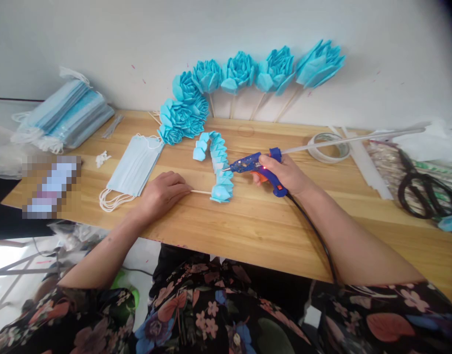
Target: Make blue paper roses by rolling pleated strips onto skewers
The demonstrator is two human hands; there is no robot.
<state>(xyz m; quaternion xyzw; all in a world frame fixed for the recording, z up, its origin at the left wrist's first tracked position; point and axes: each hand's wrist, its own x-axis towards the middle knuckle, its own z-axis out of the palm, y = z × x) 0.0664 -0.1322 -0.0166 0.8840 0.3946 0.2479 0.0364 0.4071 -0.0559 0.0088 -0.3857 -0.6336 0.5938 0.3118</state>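
My left hand (167, 193) rests on the table, its fingers closed on the end of a thin wooden stick (201, 192). At the stick's other end a blue folded-petal strip (219, 156) lies curved on the wood. My right hand (285, 173) grips a blue hot glue gun (248, 163) with an orange trigger and a small red light. The gun's metal tip points left, at or just above the strip; whether it touches I cannot tell. A long clear glue stick (358, 137) juts from its back.
Finished blue flowers (240, 73) on sticks lean against the wall, several more bunched beside them. Face masks (135, 162) lie left, with a mask stack (65, 115) behind. Right are a tape roll (329, 147), glue sticks (369, 164) and black-handled scissors (417, 189). The gun's cord (314, 231) crosses the table edge.
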